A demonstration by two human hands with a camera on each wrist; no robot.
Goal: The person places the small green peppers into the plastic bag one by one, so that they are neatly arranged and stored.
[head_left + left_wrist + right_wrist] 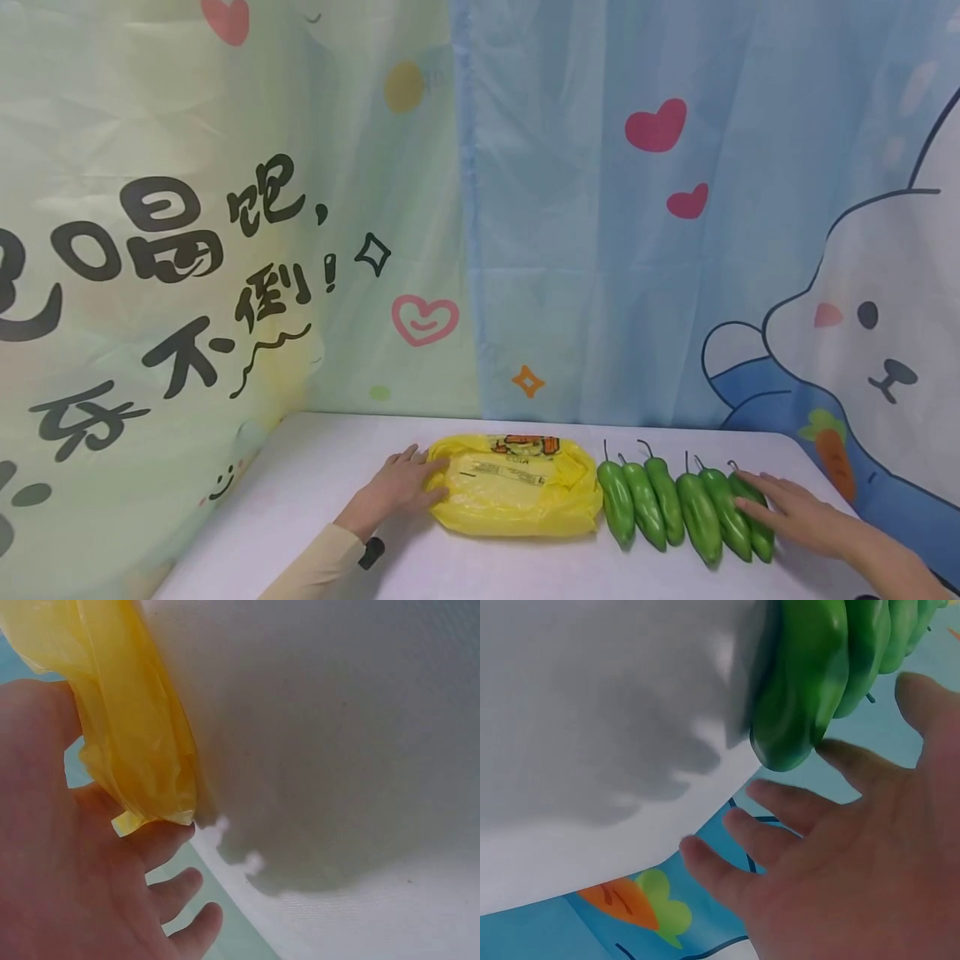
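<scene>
A yellow plastic bag (517, 500) with printing on it lies plump on the white table, its contents wrapped from sight. At its left end rests my left hand (405, 482), fingers spread and thumb toward the front; in the left wrist view the bag's edge (139, 727) lies against the index finger and thumb. Right of the bag, several long green peppers (699, 517) lie side by side with stems pointing away. My right hand (802, 512) is at the rightmost pepper (799, 690), fingers loosely spread, the index fingertip touching or very near it.
The white table (337, 454) ends at a back edge against printed curtains, a pale green one (375, 167) on the left and a blue one (540, 208) with a cartoon animal on the right. A small black object (371, 552) sits at my left wrist.
</scene>
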